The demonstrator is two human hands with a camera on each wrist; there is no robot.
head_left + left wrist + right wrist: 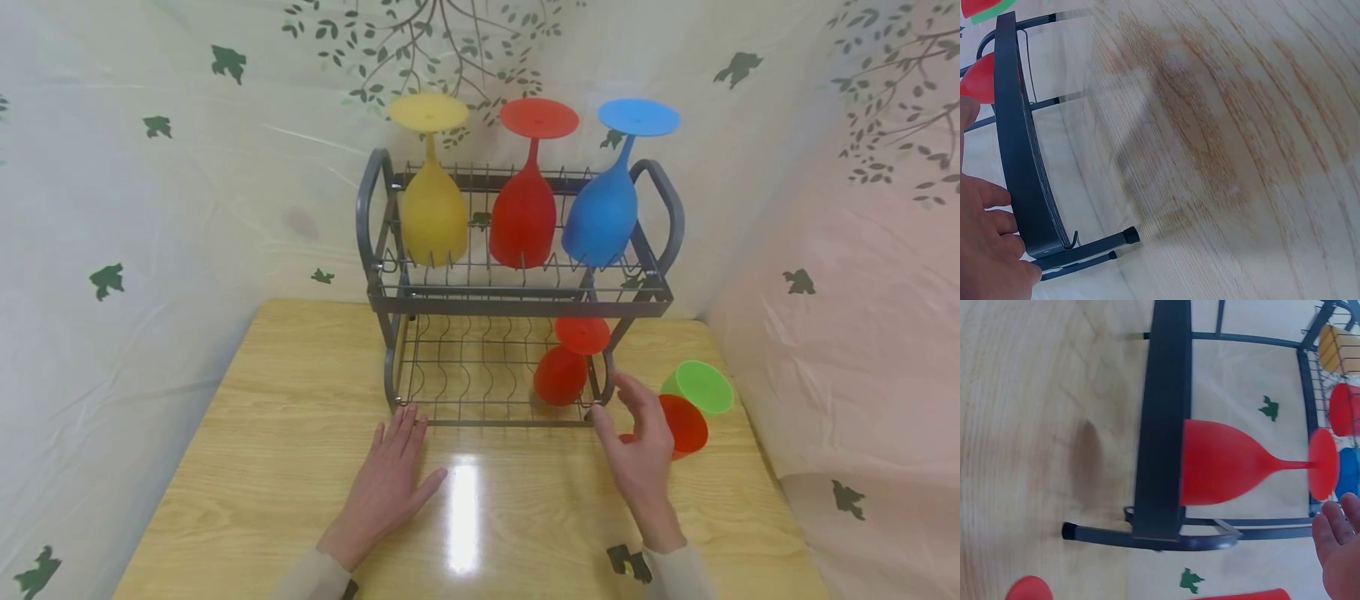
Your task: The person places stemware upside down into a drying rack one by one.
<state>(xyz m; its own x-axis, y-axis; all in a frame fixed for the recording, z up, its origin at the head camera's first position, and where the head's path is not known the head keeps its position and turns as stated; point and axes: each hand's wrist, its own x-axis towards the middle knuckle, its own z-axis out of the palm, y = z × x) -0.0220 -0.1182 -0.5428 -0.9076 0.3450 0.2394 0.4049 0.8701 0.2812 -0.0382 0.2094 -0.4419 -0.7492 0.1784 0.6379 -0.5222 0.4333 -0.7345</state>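
My left hand (393, 483) has its fingers extended, with the fingertips at the front left corner of the dark two-tier dish rack (517, 307). My right hand (641, 446) is beside the front right corner, fingers loosely bent and holding nothing. Just inward of it, an upside-down red goblet (558, 379) stands on the lower tier; the right wrist view shows its bowl, stem and foot apart from the fingers. Outside the rack, another red goblet (684, 429) has its open rim facing up, partly hidden behind my right hand.
Upside down on the upper tier stand a yellow goblet (433, 212), a red goblet (522, 217) and a blue goblet (602, 217). Behind the loose red one is a green vessel (699, 386). Patterned cloth (300, 167) hangs around the wooden table (300, 383).
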